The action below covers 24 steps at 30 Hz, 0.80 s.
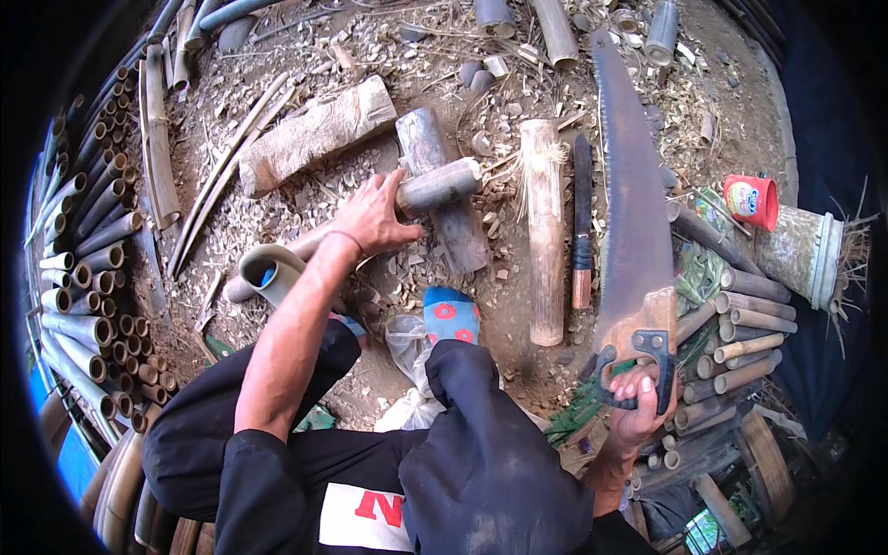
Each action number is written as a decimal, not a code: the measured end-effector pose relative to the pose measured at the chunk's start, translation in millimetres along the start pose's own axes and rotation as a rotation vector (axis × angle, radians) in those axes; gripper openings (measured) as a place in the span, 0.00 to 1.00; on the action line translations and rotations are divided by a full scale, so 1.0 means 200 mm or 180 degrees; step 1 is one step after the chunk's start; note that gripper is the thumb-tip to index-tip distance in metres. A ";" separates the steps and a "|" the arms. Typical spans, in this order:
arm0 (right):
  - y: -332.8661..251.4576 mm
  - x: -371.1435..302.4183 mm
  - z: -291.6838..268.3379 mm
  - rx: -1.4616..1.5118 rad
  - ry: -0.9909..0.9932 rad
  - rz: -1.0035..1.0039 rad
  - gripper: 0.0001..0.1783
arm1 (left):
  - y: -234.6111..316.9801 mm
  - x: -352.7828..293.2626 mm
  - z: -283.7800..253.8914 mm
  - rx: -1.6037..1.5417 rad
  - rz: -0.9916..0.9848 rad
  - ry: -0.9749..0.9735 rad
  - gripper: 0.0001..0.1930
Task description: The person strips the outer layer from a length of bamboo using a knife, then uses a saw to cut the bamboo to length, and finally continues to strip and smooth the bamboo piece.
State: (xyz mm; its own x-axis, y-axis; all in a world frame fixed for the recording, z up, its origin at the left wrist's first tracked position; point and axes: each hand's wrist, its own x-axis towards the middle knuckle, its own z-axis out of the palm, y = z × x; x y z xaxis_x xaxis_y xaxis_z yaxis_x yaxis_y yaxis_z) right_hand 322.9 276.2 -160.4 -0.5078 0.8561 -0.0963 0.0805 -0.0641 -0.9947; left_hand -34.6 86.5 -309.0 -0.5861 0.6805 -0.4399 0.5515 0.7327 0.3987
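A bamboo pole [439,188] lies slantwise across a short wooden log [460,239], its cut end just past the log. My left hand [372,220] grips the pole from above beside the log, fingers on the far side and thumb on the near side. To the right, my right hand [640,400] is closed round the handle of a large hand saw [636,199]. The saw's broad blade points up and away, apart from the pole. Under my left forearm stands a wide, hollow bamboo piece [273,268] with something blue inside.
A squared timber [319,137] lies at far left. Between log and saw are a frayed bamboo length [546,240] and a long knife [582,222]. Stacked bamboo tubes [92,333] line the left; more pieces [754,328] and a bucket [800,254] with a red packet [750,202] stand right.
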 end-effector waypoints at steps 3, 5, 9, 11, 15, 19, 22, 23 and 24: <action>0.02 -0.01 0.06 0.0089 -0.0138 0.0190 0.08 | -0.13 0.06 -0.08 -0.0497 0.0260 -0.0652 0.40; 0.03 0.00 0.10 0.0027 -0.0201 0.0180 0.08 | -0.12 0.05 -0.04 -0.0332 0.0259 -0.0205 0.38; 0.05 0.00 0.14 0.0022 -0.0234 0.0255 0.09 | -0.06 0.01 0.03 -0.0273 0.0115 0.0090 0.39; 0.05 0.00 0.17 0.0046 -0.0213 0.0338 0.10 | -0.08 0.03 0.01 -0.0555 -0.0037 -0.0250 0.37; 0.07 -0.01 0.19 0.0018 -0.0232 0.0390 0.11 | -0.08 0.01 0.07 -0.0123 0.0265 0.0565 0.34; 0.07 -0.02 0.20 -0.0075 -0.0279 0.0395 0.12 | -0.02 0.03 -0.04 -0.0286 0.0065 -0.0326 0.37; 0.06 -0.03 0.21 0.0031 -0.0379 0.0426 0.14 | -0.14 0.05 -0.06 -0.1151 -0.0225 -0.0608 0.46; 0.06 -0.04 0.22 0.0046 -0.0379 0.0445 0.16 | -0.15 0.05 -0.03 -0.0868 -0.0031 -0.0333 0.48; 0.06 -0.04 0.22 0.0062 -0.0379 0.0463 0.18 | -0.16 0.03 -0.01 -0.0583 0.0162 -0.0058 0.50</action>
State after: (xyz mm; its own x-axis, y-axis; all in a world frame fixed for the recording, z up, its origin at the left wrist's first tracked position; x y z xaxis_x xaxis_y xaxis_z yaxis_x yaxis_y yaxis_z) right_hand 290.2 245.1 -173.6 -0.5901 0.7703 -0.2417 0.1446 -0.1937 -0.9704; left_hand -57.1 67.5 -323.3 -0.5485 0.7176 -0.4293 0.4618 0.6879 0.5599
